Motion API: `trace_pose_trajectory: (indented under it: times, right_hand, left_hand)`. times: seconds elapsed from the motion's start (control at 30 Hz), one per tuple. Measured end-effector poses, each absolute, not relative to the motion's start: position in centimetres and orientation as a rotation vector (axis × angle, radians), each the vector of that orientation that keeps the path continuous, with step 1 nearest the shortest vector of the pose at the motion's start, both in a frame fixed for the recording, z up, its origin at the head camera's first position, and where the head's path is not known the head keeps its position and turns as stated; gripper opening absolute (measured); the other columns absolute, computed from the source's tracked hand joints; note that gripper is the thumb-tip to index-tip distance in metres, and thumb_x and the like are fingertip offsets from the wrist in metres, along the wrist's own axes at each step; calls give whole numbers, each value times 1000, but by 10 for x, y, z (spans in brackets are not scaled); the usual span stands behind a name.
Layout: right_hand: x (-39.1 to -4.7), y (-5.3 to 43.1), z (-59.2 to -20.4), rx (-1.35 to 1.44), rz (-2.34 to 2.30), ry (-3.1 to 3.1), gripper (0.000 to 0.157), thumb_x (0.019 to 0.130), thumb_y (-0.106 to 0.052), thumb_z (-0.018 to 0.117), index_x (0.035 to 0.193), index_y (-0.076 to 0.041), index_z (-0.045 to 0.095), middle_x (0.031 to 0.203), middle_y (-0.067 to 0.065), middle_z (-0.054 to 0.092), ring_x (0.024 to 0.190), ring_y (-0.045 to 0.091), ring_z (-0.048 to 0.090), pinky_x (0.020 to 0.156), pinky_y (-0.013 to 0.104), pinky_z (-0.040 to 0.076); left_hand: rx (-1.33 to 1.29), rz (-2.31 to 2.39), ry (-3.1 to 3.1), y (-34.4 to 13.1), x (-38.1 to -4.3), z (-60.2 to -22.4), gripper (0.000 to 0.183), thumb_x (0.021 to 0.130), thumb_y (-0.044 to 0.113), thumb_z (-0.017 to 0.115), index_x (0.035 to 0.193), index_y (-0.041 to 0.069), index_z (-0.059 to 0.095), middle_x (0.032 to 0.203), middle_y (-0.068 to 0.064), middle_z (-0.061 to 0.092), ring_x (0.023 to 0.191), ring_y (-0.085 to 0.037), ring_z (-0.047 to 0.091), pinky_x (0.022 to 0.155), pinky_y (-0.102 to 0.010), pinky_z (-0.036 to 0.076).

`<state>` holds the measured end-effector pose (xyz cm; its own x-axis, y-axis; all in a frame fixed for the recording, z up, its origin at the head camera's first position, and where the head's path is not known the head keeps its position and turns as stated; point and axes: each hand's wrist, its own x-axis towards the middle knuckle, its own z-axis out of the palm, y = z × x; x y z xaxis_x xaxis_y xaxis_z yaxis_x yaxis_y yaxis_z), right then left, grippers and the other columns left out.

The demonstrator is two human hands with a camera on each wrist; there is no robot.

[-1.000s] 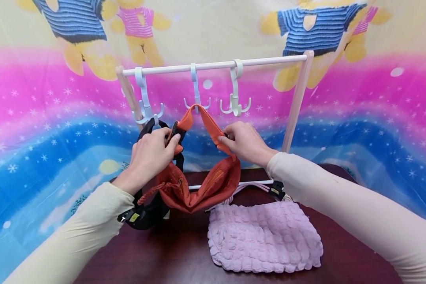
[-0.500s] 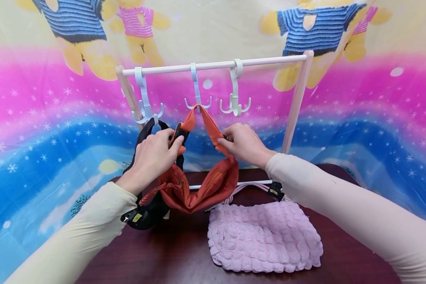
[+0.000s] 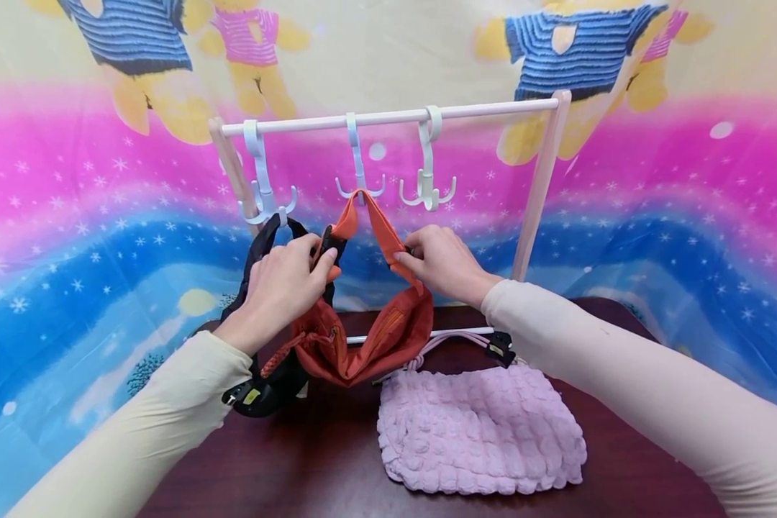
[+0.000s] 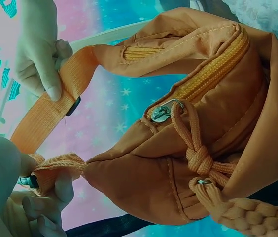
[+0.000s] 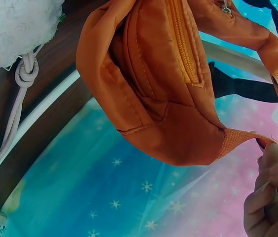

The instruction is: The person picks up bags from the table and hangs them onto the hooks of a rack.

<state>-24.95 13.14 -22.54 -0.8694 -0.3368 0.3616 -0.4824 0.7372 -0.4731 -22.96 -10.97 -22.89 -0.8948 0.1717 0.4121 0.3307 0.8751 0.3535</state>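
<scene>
A rust-orange waist bag with zips and a braided cord pull hangs between my hands below the middle white hook. Its orange strap rises to a peak at that hook's lower end; whether it sits over a prong, I cannot tell. My left hand pinches the left side of the strap beside a black buckle. On the other side, my right hand pinches the strap between thumb and fingers, as the left wrist view also shows. The right wrist view shows the bag's body slack and folded.
A white rack carries two more hooks, left and right. A black bag hangs from the left hook behind my left hand. A pink puckered bag lies on the dark table. A printed cloth stands behind.
My left hand has shifted slightly right, bringing the two sides of the strap a little closer together. The right hand has moved barely leftward. Both keep their hold on the strap.
</scene>
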Motion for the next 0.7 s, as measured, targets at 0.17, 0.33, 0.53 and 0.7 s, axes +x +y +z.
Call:
trace_pose_trajectory:
  times: [0.17,0.33,0.53,0.7]
  right_hand:
    - [-251,131,-227,638,830,-2692,19,99,-25,67,101,-10,79,78,4,76,64,14,67,57,29,48]
    - [-250,129,-226,625,822,-2694,19,99,-25,67,99,-10,79,76,4,75,63,15,66,57,29,47]
    - [-250,128,-226,619,826,-2704,18,99,-24,66,99,-10,78,76,5,74,63,15,64,57,29,47]
    - [-250,127,-228,609,822,-2708,19,99,-24,66,99,-10,78,76,4,75,61,15,65,55,29,46]
  left_hand:
    - [-373,-584,-2686,-108,-230,-229,35,106,44,46,114,14,63,68,-4,58,61,-21,56,54,-36,39]
    - [-368,-579,-2683,-107,-231,-230,35,106,44,47,116,15,64,70,-4,60,63,-21,57,56,-37,40]
    - [-375,-584,-2684,-105,-231,-232,37,106,44,48,120,13,62,66,-4,57,57,-21,54,52,-34,38]
    - [-385,-580,-2686,-105,-232,-233,37,106,44,47,120,13,62,64,-4,55,55,-21,52,49,-34,37]
